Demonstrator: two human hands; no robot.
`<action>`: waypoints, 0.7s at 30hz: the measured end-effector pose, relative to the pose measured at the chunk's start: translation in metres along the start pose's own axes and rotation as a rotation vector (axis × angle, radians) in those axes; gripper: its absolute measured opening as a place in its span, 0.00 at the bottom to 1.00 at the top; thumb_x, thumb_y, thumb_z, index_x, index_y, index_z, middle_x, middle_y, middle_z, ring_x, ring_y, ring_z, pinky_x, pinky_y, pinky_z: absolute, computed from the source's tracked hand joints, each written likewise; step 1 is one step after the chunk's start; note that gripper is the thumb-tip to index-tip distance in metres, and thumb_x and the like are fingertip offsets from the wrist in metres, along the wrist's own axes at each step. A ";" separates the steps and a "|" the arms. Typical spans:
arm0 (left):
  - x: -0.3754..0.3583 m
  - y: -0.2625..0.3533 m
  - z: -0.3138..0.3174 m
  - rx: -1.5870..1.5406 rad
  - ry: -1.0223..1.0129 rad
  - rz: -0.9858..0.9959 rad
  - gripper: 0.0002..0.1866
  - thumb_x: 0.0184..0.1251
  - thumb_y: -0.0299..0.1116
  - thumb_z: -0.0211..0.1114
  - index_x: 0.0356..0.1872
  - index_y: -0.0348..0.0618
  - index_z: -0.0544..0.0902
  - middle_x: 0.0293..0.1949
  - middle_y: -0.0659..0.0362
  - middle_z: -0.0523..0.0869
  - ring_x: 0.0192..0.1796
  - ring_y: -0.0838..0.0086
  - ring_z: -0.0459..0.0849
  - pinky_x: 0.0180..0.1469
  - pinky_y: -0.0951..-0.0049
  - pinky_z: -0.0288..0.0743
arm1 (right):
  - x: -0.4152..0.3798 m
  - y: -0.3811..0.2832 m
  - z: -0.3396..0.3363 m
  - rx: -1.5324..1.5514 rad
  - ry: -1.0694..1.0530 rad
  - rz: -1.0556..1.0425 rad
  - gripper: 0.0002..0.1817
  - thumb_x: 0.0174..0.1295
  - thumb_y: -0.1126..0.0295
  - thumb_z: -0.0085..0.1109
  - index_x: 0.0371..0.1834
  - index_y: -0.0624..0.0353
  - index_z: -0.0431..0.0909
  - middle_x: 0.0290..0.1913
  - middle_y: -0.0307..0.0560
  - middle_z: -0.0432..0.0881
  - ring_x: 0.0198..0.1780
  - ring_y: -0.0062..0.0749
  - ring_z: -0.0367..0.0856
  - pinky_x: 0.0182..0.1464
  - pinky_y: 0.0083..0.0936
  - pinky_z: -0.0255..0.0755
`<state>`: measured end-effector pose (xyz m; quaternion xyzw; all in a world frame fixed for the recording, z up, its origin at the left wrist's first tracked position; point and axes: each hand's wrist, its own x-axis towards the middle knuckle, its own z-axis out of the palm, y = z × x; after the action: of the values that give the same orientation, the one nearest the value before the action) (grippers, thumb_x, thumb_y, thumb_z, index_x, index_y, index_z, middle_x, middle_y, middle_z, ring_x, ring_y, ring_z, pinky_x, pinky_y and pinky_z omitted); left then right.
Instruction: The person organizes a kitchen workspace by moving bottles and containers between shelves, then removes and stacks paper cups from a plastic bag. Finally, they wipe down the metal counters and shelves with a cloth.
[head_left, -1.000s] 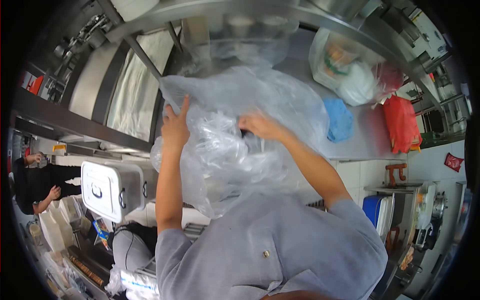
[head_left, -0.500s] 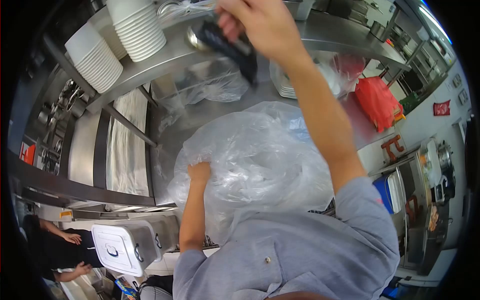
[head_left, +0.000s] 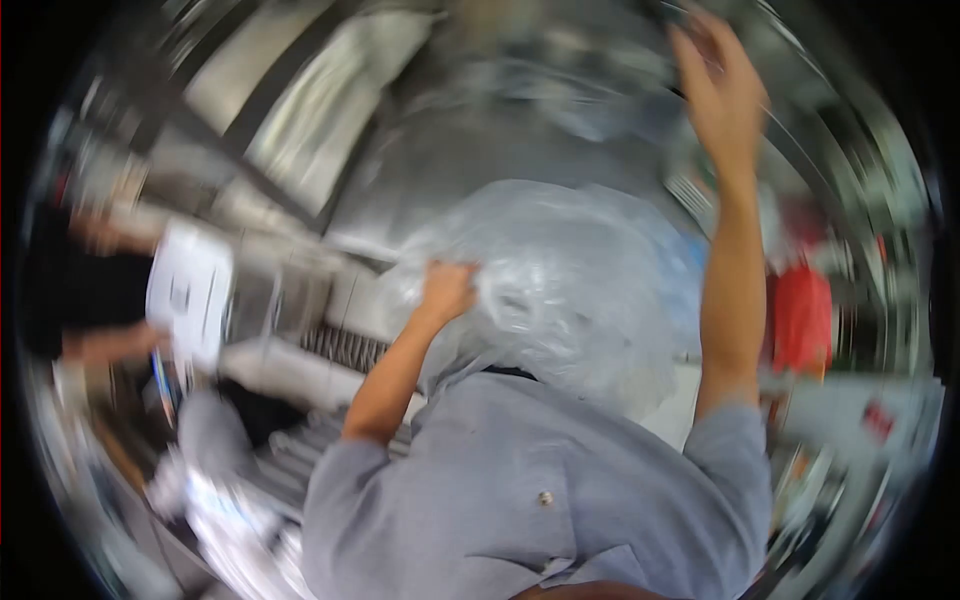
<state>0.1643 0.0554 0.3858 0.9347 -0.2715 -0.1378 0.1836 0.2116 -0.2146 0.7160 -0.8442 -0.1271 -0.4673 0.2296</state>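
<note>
A large, crumpled clear plastic bag (head_left: 570, 270) spreads over the metal counter against my front. My left hand (head_left: 449, 290) is closed on the bag's left side, gathering a fold of the plastic. My right arm reaches up to the far right, and my right hand (head_left: 728, 95) is raised beyond the bag, apart from it. Its fingers are curled at the upper edge of the view around something dark. Blur and the hand itself hide what that is.
A red bag (head_left: 802, 318) hangs at the right, near stacked white plates (head_left: 692, 195). On the left, a person in black has their hands at a lidded white storage box (head_left: 190, 290). The steel counter (head_left: 450, 150) extends beyond the plastic bag.
My view has swung and blurred. My right hand, earlier over the shelf with a black object, has moved right. My left hand stays on the plastic bag, which now sits nearer my body.
</note>
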 end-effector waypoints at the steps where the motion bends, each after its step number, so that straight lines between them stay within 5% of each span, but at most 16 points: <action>1: -0.009 0.004 -0.004 -0.209 0.068 0.015 0.25 0.41 0.23 0.61 0.48 0.42 0.86 0.42 0.45 0.87 0.46 0.54 0.85 0.56 0.52 0.73 | -0.045 0.007 0.007 0.060 -0.104 0.065 0.16 0.62 0.70 0.63 0.52 0.63 0.79 0.36 0.46 0.85 0.34 0.30 0.81 0.41 0.25 0.75; 2: -0.022 0.007 -0.006 -0.440 0.181 0.098 0.26 0.40 0.21 0.59 0.48 0.38 0.84 0.45 0.43 0.86 0.49 0.50 0.83 0.56 0.54 0.75 | -0.089 0.006 -0.001 0.160 -0.452 0.226 0.25 0.57 0.70 0.68 0.59 0.61 0.76 0.47 0.49 0.84 0.41 0.33 0.82 0.46 0.28 0.75; 3: -0.031 0.009 0.001 -0.651 0.300 0.173 0.26 0.40 0.19 0.57 0.48 0.36 0.83 0.48 0.43 0.85 0.51 0.50 0.83 0.57 0.58 0.75 | -0.140 0.013 -0.003 0.225 -0.649 0.133 0.40 0.50 0.65 0.74 0.68 0.58 0.68 0.59 0.53 0.77 0.56 0.40 0.78 0.58 0.35 0.71; 4: -0.040 0.014 0.008 -0.864 0.337 0.138 0.23 0.45 0.19 0.58 0.48 0.36 0.83 0.47 0.47 0.86 0.50 0.56 0.84 0.57 0.62 0.75 | -0.182 0.014 -0.007 0.174 -0.858 0.049 0.56 0.39 0.64 0.80 0.75 0.56 0.58 0.69 0.56 0.67 0.70 0.46 0.65 0.69 0.39 0.59; 5: -0.045 0.017 0.016 -1.081 0.382 0.127 0.20 0.50 0.20 0.60 0.48 0.37 0.83 0.45 0.51 0.87 0.49 0.62 0.84 0.56 0.67 0.75 | -0.233 0.011 -0.004 0.293 -0.956 0.299 0.65 0.30 0.64 0.83 0.77 0.58 0.53 0.72 0.58 0.62 0.75 0.46 0.55 0.73 0.40 0.51; 7: -0.054 0.027 0.029 -1.436 0.368 0.224 0.19 0.58 0.20 0.60 0.52 0.38 0.81 0.51 0.55 0.85 0.54 0.68 0.80 0.60 0.68 0.72 | -0.295 -0.017 0.006 0.557 -0.924 0.380 0.63 0.29 0.66 0.84 0.75 0.62 0.56 0.71 0.58 0.65 0.73 0.46 0.60 0.72 0.39 0.55; 8: -0.067 0.049 0.018 -1.460 0.371 0.088 0.20 0.61 0.21 0.60 0.56 0.39 0.79 0.55 0.55 0.82 0.57 0.68 0.78 0.62 0.69 0.70 | -0.321 -0.032 0.013 0.659 -0.933 0.406 0.63 0.29 0.67 0.84 0.74 0.63 0.57 0.71 0.58 0.65 0.72 0.46 0.62 0.72 0.39 0.56; 9: -0.082 0.076 0.003 -1.487 0.359 -0.038 0.21 0.63 0.21 0.59 0.59 0.39 0.77 0.59 0.55 0.80 0.60 0.69 0.76 0.63 0.69 0.69 | -0.344 -0.043 0.012 0.705 -0.992 0.533 0.56 0.35 0.69 0.82 0.72 0.64 0.61 0.69 0.57 0.68 0.69 0.45 0.65 0.70 0.38 0.59; 11: -0.093 0.113 0.009 -1.770 0.363 0.091 0.26 0.63 0.23 0.61 0.65 0.40 0.73 0.62 0.55 0.76 0.64 0.71 0.72 0.67 0.69 0.65 | -0.362 -0.050 0.002 0.751 -1.074 0.643 0.49 0.41 0.70 0.79 0.70 0.65 0.64 0.68 0.56 0.70 0.67 0.44 0.69 0.68 0.38 0.62; 12: -0.103 0.119 0.011 -1.770 0.400 0.078 0.26 0.63 0.23 0.61 0.65 0.40 0.73 0.62 0.55 0.76 0.64 0.71 0.72 0.67 0.69 0.65 | -0.365 -0.051 0.003 0.689 -0.940 0.651 0.38 0.50 0.69 0.73 0.66 0.66 0.68 0.63 0.54 0.74 0.63 0.43 0.72 0.66 0.36 0.65; 14: -0.121 0.133 0.014 -1.590 0.488 0.255 0.30 0.61 0.27 0.65 0.67 0.44 0.72 0.64 0.53 0.73 0.66 0.67 0.70 0.69 0.69 0.63 | -0.375 -0.042 0.003 0.622 -0.817 0.653 0.29 0.58 0.67 0.66 0.62 0.67 0.72 0.59 0.53 0.78 0.60 0.42 0.76 0.64 0.35 0.67; 16: -0.165 0.153 0.016 -0.975 0.697 0.070 0.34 0.56 0.30 0.70 0.67 0.47 0.72 0.69 0.51 0.67 0.70 0.58 0.65 0.70 0.61 0.62 | -0.402 -0.008 0.003 0.618 -0.804 0.747 0.24 0.62 0.67 0.60 0.61 0.66 0.75 0.59 0.52 0.79 0.60 0.39 0.76 0.64 0.34 0.68; 18: -0.212 0.176 0.018 -0.560 0.843 0.223 0.36 0.52 0.32 0.72 0.66 0.55 0.74 0.72 0.50 0.63 0.72 0.49 0.61 0.71 0.52 0.60 | -0.424 0.018 -0.004 0.592 -0.717 0.883 0.20 0.66 0.68 0.55 0.59 0.65 0.77 0.59 0.52 0.80 0.59 0.35 0.76 0.63 0.33 0.68; 21: -0.243 0.212 0.035 -0.118 0.433 0.341 0.36 0.49 0.32 0.71 0.65 0.66 0.75 0.73 0.46 0.60 0.75 0.47 0.56 0.72 0.39 0.49 | -0.456 -0.028 -0.034 0.784 -0.786 1.039 0.17 0.68 0.68 0.48 0.54 0.64 0.80 0.54 0.49 0.82 0.55 0.32 0.79 0.60 0.29 0.71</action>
<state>-0.1431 0.0150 0.4816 0.8708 -0.3709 0.0826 0.3121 -0.0676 -0.2073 0.3525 -0.7566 0.0577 0.1152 0.6411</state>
